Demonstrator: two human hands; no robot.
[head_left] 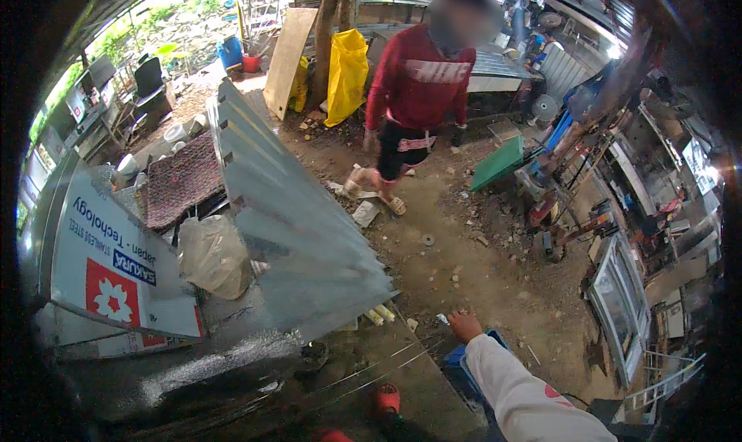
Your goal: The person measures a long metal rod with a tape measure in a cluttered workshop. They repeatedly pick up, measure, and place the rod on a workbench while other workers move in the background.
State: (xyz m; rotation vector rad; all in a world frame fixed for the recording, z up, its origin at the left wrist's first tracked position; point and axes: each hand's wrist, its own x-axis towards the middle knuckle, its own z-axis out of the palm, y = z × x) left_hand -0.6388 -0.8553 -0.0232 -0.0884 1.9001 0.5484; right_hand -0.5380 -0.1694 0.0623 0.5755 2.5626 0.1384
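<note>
My right hand (pixel 464 326) reaches forward from a pale sleeve at the lower right, palm down with the fingers bent. A small white piece (pixel 442 318) shows at its thumb side, seemingly pinched there; its kind is too small to make out. Just below the hand, partly hidden by my forearm, stands a blue plastic container (pixel 456 358). To the left of the hand, yellowish rods or tubes (pixel 379 315) lie by the edge of a dark surface. My left hand is out of view.
A person in a red sweatshirt (pixel 421 75) walks on the dirt floor ahead. Ribbed metal sheets (pixel 294 225) and a printed panel (pixel 108 264) stand at left. A metal-framed window (pixel 622 303) and piled scrap line the right. A yellow sack (pixel 346 75) stands behind.
</note>
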